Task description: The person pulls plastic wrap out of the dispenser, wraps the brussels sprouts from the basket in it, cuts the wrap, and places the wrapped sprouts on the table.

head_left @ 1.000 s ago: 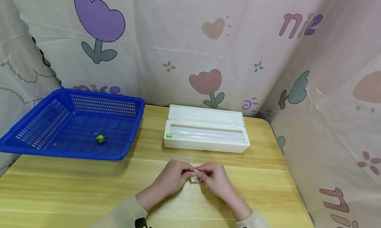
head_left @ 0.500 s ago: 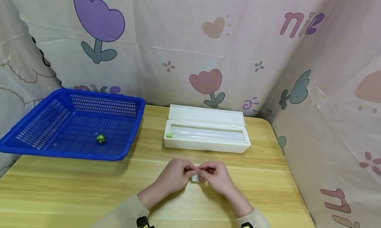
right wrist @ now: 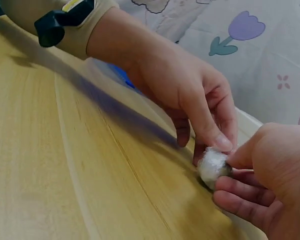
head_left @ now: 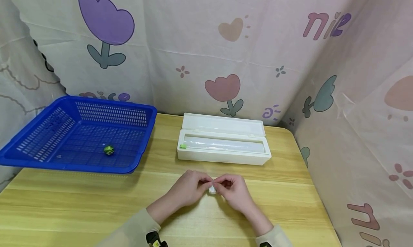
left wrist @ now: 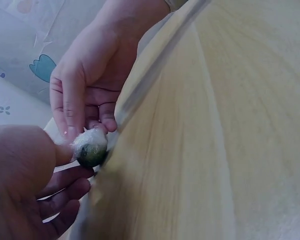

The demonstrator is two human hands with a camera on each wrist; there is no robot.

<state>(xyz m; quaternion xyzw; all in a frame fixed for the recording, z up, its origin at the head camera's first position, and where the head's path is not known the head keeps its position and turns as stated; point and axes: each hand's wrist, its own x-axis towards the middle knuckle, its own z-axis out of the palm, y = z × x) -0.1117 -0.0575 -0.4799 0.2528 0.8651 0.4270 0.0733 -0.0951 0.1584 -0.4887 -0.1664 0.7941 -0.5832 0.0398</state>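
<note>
A small dark green ball wrapped in crinkled clear plastic film (left wrist: pixel 92 154) sits between my two hands, low over the wooden table. In the head view only a whitish bit of the film-wrapped ball (head_left: pixel 212 191) shows below the fingertips. My left hand (head_left: pixel 189 189) pinches the film with thumb and fingers from the left. From the right, my right hand (head_left: pixel 235 191) also pinches it, the two sets of fingertips meeting at the top. The right wrist view shows mostly the white, bunched film of the ball (right wrist: pixel 212 169); its green is nearly hidden there.
A blue plastic basket (head_left: pixel 96 168) stands at the left with a small green ball (head_left: pixel 109 150) inside. Behind my hands is a white box (head_left: pixel 222 158) with its lid raised and a roll of clear film (head_left: pixel 222 145) in it. A patterned curtain (head_left: pixel 180 32) hangs behind.
My hands have stayed almost in place, fingertips shifting slightly. The film hanging under them looks more gathered and smaller than a second ago.
</note>
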